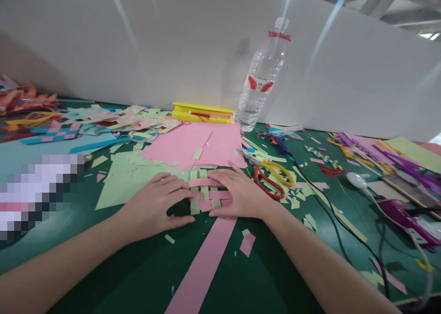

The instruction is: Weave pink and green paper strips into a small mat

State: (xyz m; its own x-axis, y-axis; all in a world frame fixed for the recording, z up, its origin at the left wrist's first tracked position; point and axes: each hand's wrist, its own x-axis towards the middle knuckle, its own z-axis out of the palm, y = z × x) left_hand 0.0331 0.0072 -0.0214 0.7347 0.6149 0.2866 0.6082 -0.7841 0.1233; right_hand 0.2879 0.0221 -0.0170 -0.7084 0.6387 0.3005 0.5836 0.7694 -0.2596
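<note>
A small woven mat of pink and light-green paper strips (206,193) lies on the green table (113,268). My left hand (156,203) rests at its left edge, fingers curled with the tips on the strip ends. My right hand (241,192) lies flat on the mat's right side, fingers stretched out and pressing the strips down. A long pink strip (203,263) runs from the mat toward me.
Pink sheets (193,144) and a light-green sheet (127,180) lie behind the mat. Red-and-yellow scissors (272,176), a glue gun (277,141) with black cable, a clear water bottle (262,79) and a yellow box (201,112) stand to the right and behind. Paper scraps and woven pieces are scattered about.
</note>
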